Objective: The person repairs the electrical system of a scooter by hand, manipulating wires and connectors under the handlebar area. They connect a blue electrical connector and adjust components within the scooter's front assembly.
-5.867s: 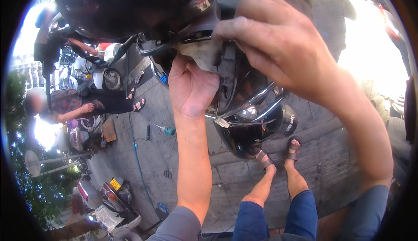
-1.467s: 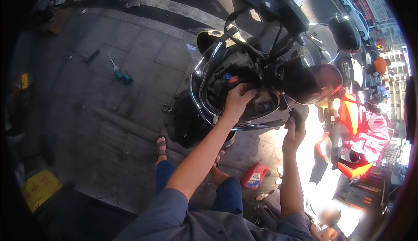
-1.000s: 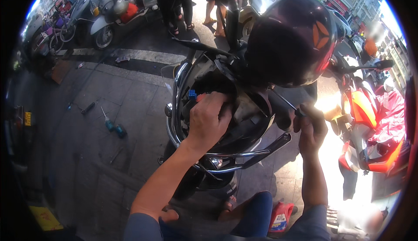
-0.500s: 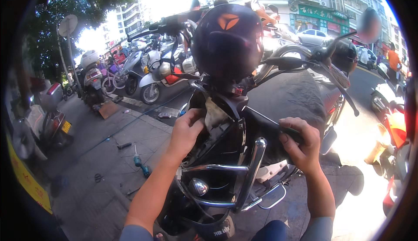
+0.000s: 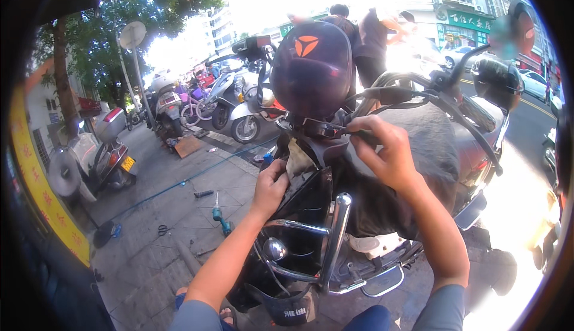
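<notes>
A scooter stands before me, its black body panel [image 5: 308,196] partly loosened or open. My left hand [image 5: 272,187] is closed on the panel's upper left edge, beside a pale patch of its inner side. Higher up and to the right, my right hand [image 5: 388,152] grips a slim screwdriver [image 5: 367,137] with a dark handle. The tool points left, at the black fittings under a glossy black dome [image 5: 312,68] with an orange emblem. Its tip is too small to make out. Chrome guard bars [image 5: 335,241] cross the scooter below my hands.
A teal power driver [image 5: 220,218], a black tool handle [image 5: 203,194] and scissors [image 5: 162,230] lie on the pavement to the left. A blue cable [image 5: 173,186] runs across it. Parked scooters [image 5: 245,119] and people [image 5: 372,47] are beyond; a dark cover [image 5: 412,146] drapes the scooter at right.
My right hand has moved up and left with the screwdriver, from beside the panel to just below the dome. My left hand stays on the panel edge. The view has shifted.
</notes>
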The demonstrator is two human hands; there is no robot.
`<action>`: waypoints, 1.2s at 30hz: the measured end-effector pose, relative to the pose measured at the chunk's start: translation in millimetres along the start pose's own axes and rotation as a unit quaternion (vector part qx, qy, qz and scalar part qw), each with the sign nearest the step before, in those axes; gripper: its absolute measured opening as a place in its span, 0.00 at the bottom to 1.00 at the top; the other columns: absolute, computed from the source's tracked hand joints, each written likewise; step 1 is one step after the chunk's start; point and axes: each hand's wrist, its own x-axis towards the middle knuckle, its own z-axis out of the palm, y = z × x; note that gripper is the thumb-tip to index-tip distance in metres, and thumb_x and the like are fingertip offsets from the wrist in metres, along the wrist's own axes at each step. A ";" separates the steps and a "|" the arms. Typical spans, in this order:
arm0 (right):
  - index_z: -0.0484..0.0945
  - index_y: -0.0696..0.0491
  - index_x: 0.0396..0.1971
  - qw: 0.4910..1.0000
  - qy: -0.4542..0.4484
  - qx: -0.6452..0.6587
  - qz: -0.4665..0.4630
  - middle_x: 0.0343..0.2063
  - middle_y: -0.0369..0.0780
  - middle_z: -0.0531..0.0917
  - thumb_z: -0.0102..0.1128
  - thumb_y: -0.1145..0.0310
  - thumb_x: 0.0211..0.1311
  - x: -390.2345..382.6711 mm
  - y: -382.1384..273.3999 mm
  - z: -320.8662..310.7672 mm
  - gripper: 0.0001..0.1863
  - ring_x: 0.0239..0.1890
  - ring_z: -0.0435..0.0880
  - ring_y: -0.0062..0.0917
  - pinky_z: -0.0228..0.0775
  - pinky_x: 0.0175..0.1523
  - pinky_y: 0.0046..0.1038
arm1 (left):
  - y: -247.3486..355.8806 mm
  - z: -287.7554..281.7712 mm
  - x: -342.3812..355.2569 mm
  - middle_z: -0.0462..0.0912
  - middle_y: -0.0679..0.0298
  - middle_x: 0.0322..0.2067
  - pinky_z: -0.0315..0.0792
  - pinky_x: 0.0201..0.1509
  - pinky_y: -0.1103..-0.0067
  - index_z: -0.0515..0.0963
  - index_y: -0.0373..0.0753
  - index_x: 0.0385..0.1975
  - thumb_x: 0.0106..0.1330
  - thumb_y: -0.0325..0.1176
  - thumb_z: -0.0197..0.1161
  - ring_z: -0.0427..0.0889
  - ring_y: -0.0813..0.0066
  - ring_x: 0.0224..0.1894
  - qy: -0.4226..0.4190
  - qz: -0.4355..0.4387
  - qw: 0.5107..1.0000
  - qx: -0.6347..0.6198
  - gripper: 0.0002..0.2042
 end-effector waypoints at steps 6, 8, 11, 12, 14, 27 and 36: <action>0.81 0.57 0.40 0.997 0.037 0.062 -0.013 0.34 0.43 0.87 0.64 0.80 0.58 -20.0 7.5 -3.3 0.09 0.35 0.89 0.32 0.77 0.42 0.28 | 15.9 -24.9 -14.1 0.81 0.67 0.30 0.72 0.39 0.80 0.80 0.31 0.39 0.67 0.28 0.59 0.77 0.81 0.32 -0.061 -0.014 0.996 0.057 0.08; 0.81 0.56 0.40 0.997 0.033 0.061 -0.014 0.34 0.42 0.87 0.65 0.79 0.58 -20.7 8.4 -3.3 0.10 0.34 0.88 0.32 0.77 0.41 0.28 | 31.6 -35.0 -16.0 0.81 0.68 0.32 0.72 0.42 0.81 0.80 0.32 0.42 0.68 0.31 0.59 0.77 0.82 0.36 -0.115 -0.105 0.988 0.013 0.10; 0.81 0.54 0.41 0.998 0.040 0.044 -0.031 0.33 0.41 0.85 0.66 0.79 0.57 -18.2 9.9 -0.1 0.11 0.34 0.86 0.33 0.76 0.40 0.29 | 41.8 -48.0 2.5 0.85 0.65 0.40 0.74 0.51 0.78 0.81 0.32 0.49 0.72 0.37 0.62 0.81 0.77 0.43 -0.061 -0.049 0.997 0.013 0.15; 0.81 0.54 0.41 0.998 0.030 0.024 -0.054 0.32 0.41 0.84 0.66 0.79 0.56 -17.2 12.4 4.5 0.12 0.34 0.86 0.34 0.76 0.40 0.30 | 44.2 -51.2 13.0 0.85 0.64 0.42 0.75 0.54 0.77 0.81 0.32 0.51 0.72 0.38 0.62 0.82 0.76 0.45 -0.016 -0.017 1.000 0.014 0.16; 0.81 0.53 0.42 0.995 0.007 -0.028 -0.096 0.31 0.40 0.82 0.67 0.78 0.54 -12.0 12.6 4.3 0.14 0.34 0.84 0.34 0.76 0.39 0.32 | 65.7 -44.5 40.8 0.84 0.65 0.44 0.73 0.56 0.77 0.80 0.33 0.55 0.74 0.42 0.61 0.80 0.77 0.47 0.001 0.016 0.999 0.044 0.19; 0.83 0.50 0.44 0.950 -0.024 -0.221 -0.221 0.26 0.34 0.74 0.68 0.75 0.45 -6.1 -26.6 17.0 0.21 0.29 0.77 0.28 0.75 0.31 0.31 | 63.7 -21.2 71.6 0.78 0.58 0.60 0.66 0.66 0.70 0.73 0.35 0.64 0.70 0.46 0.62 0.75 0.66 0.62 0.023 -0.045 0.996 -0.074 0.28; 0.82 0.51 0.47 0.955 -0.028 -0.216 -0.202 0.30 0.37 0.76 0.67 0.77 0.49 4.2 -11.9 29.5 0.21 0.33 0.78 0.31 0.76 0.35 0.33 | 69.5 -15.3 92.7 0.80 0.56 0.49 0.70 0.60 0.74 0.75 0.31 0.55 0.63 0.27 0.57 0.78 0.69 0.53 0.043 -0.064 0.978 -0.192 0.20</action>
